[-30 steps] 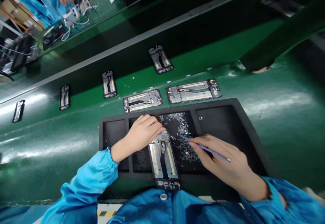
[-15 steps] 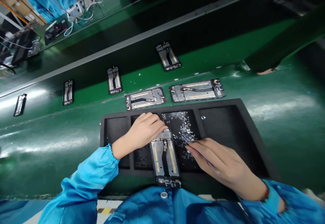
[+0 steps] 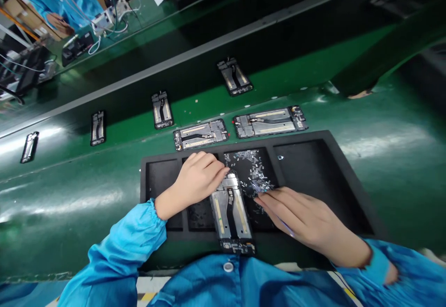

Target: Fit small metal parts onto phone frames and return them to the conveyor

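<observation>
A phone frame (image 3: 230, 214) lies lengthwise across the black foam tray (image 3: 324, 181) in front of me. My left hand (image 3: 200, 179) rests on its far end, fingers curled over the top edge and holding it. My right hand (image 3: 299, 216) is closed on thin tweezers (image 3: 266, 190), whose tips reach into a tray compartment strewn with several small metal parts (image 3: 249, 167). Most of the tweezers are hidden under my fingers. Blue sleeves cover both forearms.
Two phone frames (image 3: 200, 134) (image 3: 270, 122) lie just beyond the tray. Several more frames (image 3: 162, 109) ride the green conveyor belt (image 3: 69, 191). Another person in blue (image 3: 55, 19) is working at the far left by cables and devices.
My right hand has turned flatter, so the tweezers are now mostly hidden, and their tips moved further into the pile of parts. The view shifted slightly; my left hand stayed on the frame.
</observation>
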Action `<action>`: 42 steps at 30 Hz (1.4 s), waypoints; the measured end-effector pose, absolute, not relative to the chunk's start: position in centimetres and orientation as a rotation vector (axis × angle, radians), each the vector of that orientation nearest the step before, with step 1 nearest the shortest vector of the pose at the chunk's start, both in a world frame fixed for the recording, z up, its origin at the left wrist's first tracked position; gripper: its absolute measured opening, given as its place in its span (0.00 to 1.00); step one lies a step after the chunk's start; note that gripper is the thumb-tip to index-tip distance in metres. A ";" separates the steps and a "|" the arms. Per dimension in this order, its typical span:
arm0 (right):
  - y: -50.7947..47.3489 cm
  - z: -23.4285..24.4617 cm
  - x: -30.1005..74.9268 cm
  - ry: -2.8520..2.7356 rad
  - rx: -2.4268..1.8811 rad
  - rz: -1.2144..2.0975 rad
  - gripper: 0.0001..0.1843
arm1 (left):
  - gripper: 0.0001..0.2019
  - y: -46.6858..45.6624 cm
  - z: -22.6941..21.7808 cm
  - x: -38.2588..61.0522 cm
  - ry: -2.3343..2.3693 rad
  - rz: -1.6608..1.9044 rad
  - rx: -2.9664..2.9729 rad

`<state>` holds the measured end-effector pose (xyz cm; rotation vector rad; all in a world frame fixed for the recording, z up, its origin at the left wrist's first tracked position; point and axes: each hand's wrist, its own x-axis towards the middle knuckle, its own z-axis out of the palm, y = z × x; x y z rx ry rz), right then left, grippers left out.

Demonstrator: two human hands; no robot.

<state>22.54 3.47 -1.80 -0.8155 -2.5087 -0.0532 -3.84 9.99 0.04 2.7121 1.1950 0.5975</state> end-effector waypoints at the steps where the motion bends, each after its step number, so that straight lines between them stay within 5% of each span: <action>1: 3.4 -1.7 22.4 -2.521 -0.816 -0.066 0.10 | 0.16 9.9 0.1 -3.8 1.214 0.625 2.709; 7: 2.9 0.0 20.6 -2.595 -0.913 -0.145 0.15 | 0.19 8.2 0.0 -3.9 1.341 0.829 2.702; 12: 2.2 0.2 19.6 -2.613 -0.934 -0.160 0.15 | 0.16 5.0 0.4 -2.9 1.011 0.960 2.869; 19: 4.9 5.5 19.6 -2.084 -1.301 0.202 0.05 | 0.05 2.2 1.0 -2.1 0.689 0.718 3.085; 22: 7.7 6.7 18.3 -2.163 -1.200 0.346 0.15 | 0.17 2.0 0.7 -1.9 0.798 0.542 3.076; 26: 11.2 4.6 15.5 -2.271 -0.973 0.413 0.22 | 0.26 2.0 0.4 -1.7 0.815 0.295 3.008; 42: 12.5 0.6 13.6 -2.353 -0.848 0.421 0.20 | 0.21 2.9 0.5 -1.9 0.723 0.311 2.960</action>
